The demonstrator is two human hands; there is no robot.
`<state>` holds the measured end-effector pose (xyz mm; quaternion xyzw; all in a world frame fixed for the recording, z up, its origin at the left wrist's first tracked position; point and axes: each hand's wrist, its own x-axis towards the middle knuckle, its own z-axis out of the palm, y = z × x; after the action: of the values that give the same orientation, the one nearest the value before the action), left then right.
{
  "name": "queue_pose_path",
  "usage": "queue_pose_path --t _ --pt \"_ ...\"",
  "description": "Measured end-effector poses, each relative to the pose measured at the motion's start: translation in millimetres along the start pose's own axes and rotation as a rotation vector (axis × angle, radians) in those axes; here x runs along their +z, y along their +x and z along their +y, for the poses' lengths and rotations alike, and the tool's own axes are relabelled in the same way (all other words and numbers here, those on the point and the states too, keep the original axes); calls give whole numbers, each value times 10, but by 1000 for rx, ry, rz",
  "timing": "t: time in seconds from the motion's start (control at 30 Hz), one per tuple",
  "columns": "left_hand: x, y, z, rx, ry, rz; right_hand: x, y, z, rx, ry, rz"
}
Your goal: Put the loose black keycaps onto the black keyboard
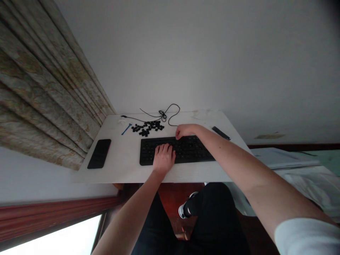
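A black keyboard (186, 152) lies on the white table (119, 152). My left hand (164, 157) rests on the keyboard's left part, its fingers somewhat apart and holding nothing visible. Bent at the wrist, my right hand (183, 131) is at the keyboard's back edge, with its fingers curled down; whatever they hold, if anything, is too small to make out. Behind the keyboard, to the left, lies a loose pile of small black pieces (149, 126) that look like keycaps. A black cable (162, 115) with a knot in it runs behind them.
A blue stick-like tool (126, 129) is left of the black pieces. A black phone (99, 153) lies at the table's left side. At the right back sits a thin black strip (221, 132). A curtain (53, 88) hangs at the left, and a wall rises behind the table.
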<state>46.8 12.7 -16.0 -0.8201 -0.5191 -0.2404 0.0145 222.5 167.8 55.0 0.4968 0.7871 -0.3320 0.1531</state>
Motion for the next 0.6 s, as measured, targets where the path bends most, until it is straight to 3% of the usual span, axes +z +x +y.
queue_pose_path --t 0.27,0.6 --pt "-7 0 10 0 -8 -8 47 20 20 30 5 85" --pt "13 -1 -1 9 -30 1 129 -8 79 2 55 87"
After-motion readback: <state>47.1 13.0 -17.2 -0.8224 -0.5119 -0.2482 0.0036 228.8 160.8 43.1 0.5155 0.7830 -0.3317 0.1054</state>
